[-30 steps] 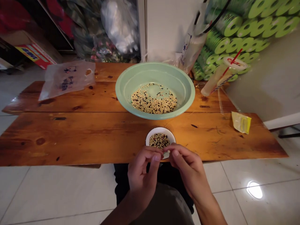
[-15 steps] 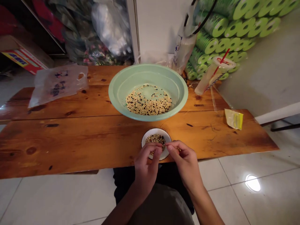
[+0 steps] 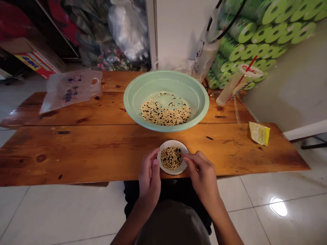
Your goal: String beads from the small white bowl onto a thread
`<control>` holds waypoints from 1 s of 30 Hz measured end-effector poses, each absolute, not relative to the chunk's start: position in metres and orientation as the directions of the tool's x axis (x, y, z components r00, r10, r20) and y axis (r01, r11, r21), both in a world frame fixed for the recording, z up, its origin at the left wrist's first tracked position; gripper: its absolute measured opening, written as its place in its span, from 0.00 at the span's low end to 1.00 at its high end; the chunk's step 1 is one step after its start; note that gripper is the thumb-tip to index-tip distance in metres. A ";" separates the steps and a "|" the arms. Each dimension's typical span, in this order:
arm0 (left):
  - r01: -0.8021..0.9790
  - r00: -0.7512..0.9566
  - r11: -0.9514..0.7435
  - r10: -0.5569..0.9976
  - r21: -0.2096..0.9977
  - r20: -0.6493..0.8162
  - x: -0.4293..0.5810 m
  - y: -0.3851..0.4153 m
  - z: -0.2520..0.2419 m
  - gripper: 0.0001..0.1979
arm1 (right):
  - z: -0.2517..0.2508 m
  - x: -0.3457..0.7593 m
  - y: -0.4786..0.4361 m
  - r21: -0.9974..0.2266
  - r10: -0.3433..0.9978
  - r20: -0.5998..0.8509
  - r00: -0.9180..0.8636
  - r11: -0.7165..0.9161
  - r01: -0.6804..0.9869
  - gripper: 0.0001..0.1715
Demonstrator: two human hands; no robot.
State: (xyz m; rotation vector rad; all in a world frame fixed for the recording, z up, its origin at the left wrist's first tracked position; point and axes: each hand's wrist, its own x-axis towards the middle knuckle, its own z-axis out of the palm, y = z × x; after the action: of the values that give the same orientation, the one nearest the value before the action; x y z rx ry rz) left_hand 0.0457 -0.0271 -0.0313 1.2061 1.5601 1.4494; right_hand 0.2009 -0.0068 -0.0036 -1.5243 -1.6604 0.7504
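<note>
A small white dark-rimmed bowl (image 3: 163,144) sits at the bench's near edge, holding a heap of small round tan and black beads (image 3: 171,158). My left hand (image 3: 150,173) is at the bowl's left side, fingers extended and thumb apart, with nothing visible in it. Over the right rim, my right hand (image 3: 203,169) has its thumb and forefinger pinched together near the beads. Whatever lies between those fingertips is too small to make out. Behind the bowl stands a large pale green basin (image 3: 133,114), with many cream and black beads (image 3: 166,114) spread over its bottom.
The wooden bench (image 3: 102,149) carries a flat plastic bag (image 3: 73,90) at left. On the right are a lidded drink cup (image 3: 236,85) with a red straw and a small yellow-and-clear packet (image 3: 259,133). Green-wrapped rolls (image 3: 245,51) are stacked behind, beside a standing plastic bag (image 3: 204,56).
My hands have moved apart from above the bowl, the left one leftward to its side, uncovering the beads. My right hand remains pinched near the rim. The view has shifted slightly.
</note>
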 end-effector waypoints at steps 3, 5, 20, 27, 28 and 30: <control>0.281 -0.177 -0.095 0.973 0.955 0.149 0.049 -0.028 -0.030 0.10 | 0.002 0.202 -0.010 -0.924 0.997 0.052 0.060 0.025 0.381 0.11; 0.332 -0.083 -0.166 0.975 0.928 0.205 0.051 -0.028 -0.027 0.09 | 0.005 0.202 -0.011 -0.962 0.996 -0.033 0.085 -0.055 0.266 0.10; 0.130 -0.173 0.026 0.985 0.991 -0.003 0.048 -0.032 -0.021 0.10 | 0.001 0.192 -0.009 -0.802 0.923 -0.365 -0.118 -0.377 -0.463 0.11; -0.190 -0.165 0.034 0.984 0.981 -0.066 0.042 -0.029 -0.005 0.11 | 0.002 0.184 -0.004 -0.753 0.921 -0.335 -0.200 -0.389 -0.531 0.06; -0.250 -0.086 0.082 0.991 0.965 -0.107 0.041 -0.028 -0.004 0.11 | 0.002 0.185 -0.005 -0.749 0.916 -0.339 -0.214 -0.401 -0.528 0.06; -0.346 0.081 0.183 0.983 0.920 -0.165 0.039 -0.027 -0.004 0.11 | 0.000 0.186 -0.005 -0.739 0.906 -0.352 -0.234 -0.423 -0.524 0.07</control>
State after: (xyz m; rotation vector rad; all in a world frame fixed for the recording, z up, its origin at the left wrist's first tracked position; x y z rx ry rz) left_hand 0.0389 -0.0270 -0.0040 0.8415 0.9868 1.1929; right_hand 0.1859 -0.0052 -0.0001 -0.9571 -0.5944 1.8228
